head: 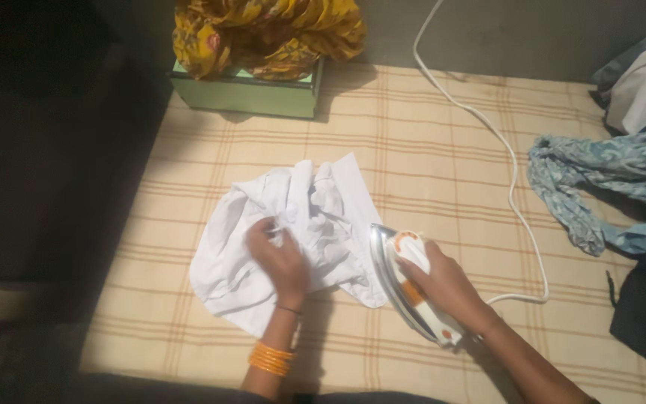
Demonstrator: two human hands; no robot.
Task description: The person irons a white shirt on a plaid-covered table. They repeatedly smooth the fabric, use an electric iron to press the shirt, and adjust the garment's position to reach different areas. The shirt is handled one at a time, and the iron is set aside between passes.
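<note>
- Checked beige cloth [428, 150] covers the surface.
- Left hand [282, 258] presses fingers spread on crumpled white garment [293, 224] at centre.
- Right hand [446, 284] grips tilted iron [405, 288] beside the garment's edge.

2 hands: left hand [282, 258] & right hand [443, 280]. 1 white cloth [293, 232], all crumpled. 1 iron [409, 288], white w/ orange bits. 1 white cord [514, 187]. 1 checked sheet [428, 135] under it all. 1 green box [244, 93]. 1 yellow cloth [263, 30] on the box. 1 blue cloth [600, 179]. 1 bunch of orange bangles [271, 359].
</note>
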